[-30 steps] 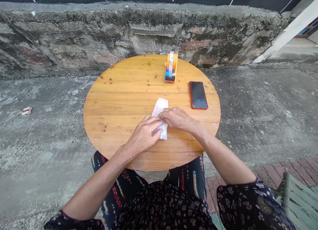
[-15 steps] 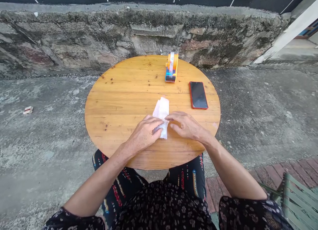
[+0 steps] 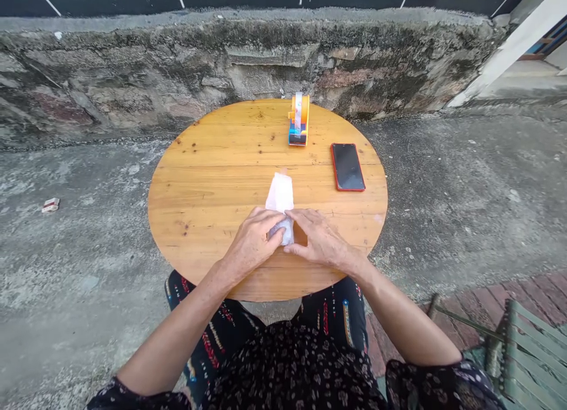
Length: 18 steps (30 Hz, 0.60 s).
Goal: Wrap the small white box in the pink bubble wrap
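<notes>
A strip of thin white wrapping sheet (image 3: 280, 192) lies lengthwise on the round wooden table (image 3: 208, 188). Its near part looks folded into a bulkier, slightly see-through bundle; whatever may be inside is hidden. My left hand (image 3: 253, 236) grips this near part from the left, fingers over the top and thumb on the near side. From the right, my right hand (image 3: 319, 237) curves around the same part. Its fingertips touch the middle of the wrap beside the left fingertips, and its thumb rests at the near end.
A yellow and blue tape dispenser (image 3: 298, 120) with a roll of tape stands at the table's far side. To the right lies a phone (image 3: 348, 166) with a red edge. A stone wall (image 3: 186, 73) rises behind the table, and a green slatted chair (image 3: 534, 351) stands at lower right.
My right hand has moved in against the wrap, its thumb now reaching the near end. The left hand stays on the wrap. The whole view has shifted slightly.
</notes>
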Each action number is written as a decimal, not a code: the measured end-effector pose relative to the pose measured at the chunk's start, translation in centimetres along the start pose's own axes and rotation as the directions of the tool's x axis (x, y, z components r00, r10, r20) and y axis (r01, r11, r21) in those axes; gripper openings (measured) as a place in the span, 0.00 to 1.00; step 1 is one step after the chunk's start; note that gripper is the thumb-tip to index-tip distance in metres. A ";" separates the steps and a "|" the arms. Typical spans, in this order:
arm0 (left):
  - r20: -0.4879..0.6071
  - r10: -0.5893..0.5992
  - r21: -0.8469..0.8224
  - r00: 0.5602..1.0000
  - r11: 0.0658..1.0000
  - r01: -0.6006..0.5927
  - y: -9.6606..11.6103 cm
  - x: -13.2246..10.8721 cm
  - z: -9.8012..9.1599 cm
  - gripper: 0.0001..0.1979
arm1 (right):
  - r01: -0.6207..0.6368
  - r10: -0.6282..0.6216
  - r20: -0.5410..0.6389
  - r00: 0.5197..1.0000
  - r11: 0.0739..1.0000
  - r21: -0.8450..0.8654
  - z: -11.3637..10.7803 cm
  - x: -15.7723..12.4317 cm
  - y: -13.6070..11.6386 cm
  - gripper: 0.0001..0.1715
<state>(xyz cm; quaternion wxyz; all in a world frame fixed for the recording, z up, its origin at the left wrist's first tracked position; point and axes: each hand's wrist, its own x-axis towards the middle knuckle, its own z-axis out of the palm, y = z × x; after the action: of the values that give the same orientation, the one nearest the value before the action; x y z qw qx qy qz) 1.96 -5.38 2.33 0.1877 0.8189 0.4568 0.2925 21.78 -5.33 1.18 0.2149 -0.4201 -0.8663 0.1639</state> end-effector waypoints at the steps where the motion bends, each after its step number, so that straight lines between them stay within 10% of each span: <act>1: -0.012 -0.015 0.008 1.000 1.000 0.015 0.2 -0.1 0.1 0.14 | 0.004 -0.004 0.004 1.000 1.000 -0.008 0.0 0.0 -0.1 0.39; 18: -0.045 -0.017 -0.006 0.999 1.000 0.017 2.2 -2.7 0.8 0.11 | 0.071 -0.072 0.016 0.997 0.997 0.014 -0.8 -2.1 -0.8 0.35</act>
<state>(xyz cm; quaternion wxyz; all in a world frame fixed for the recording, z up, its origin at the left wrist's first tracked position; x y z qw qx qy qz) 2.71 -8.84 2.15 0.1822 0.8076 0.4670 0.3107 22.88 -7.42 1.74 0.2164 -0.3860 -0.8813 0.1655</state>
